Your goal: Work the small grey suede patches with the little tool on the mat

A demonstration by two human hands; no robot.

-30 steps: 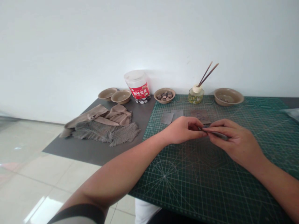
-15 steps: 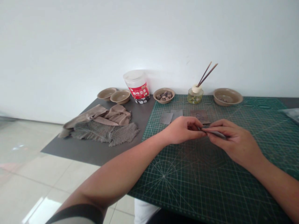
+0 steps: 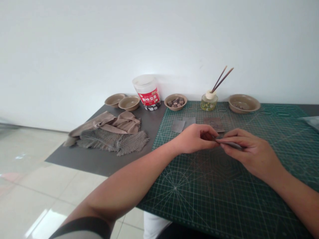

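Over the green cutting mat (image 3: 199,186), my two hands meet at the fingertips. My right hand (image 3: 251,149) pinches a thin grey sheet (image 3: 234,144), seen almost edge-on, between thumb and fingers. My left hand (image 3: 195,138) is closed in a pinch at the left end of that sheet; whatever small thing lies between its fingertips is hidden. Behind the hands lie a light grey square sheet (image 3: 178,126), a second grey sheet (image 3: 189,120) beside it, and a dark brown square sheet (image 3: 211,122), partly covered by my fingers.
Along the wall stand two tan bowls (image 3: 129,103), a tub with a red label (image 3: 149,96), a bowl of small stones (image 3: 175,102), a reed diffuser (image 3: 209,100) and another bowl (image 3: 244,103) with small bits inside. Crumpled cloths (image 3: 112,139) lie left; a plastic bag (image 3: 311,122) lies right.
My fingertips have shifted very slightly where they meet at the grey sheet. Both hands keep nearly the same pose, and the objects on the table stay in place.
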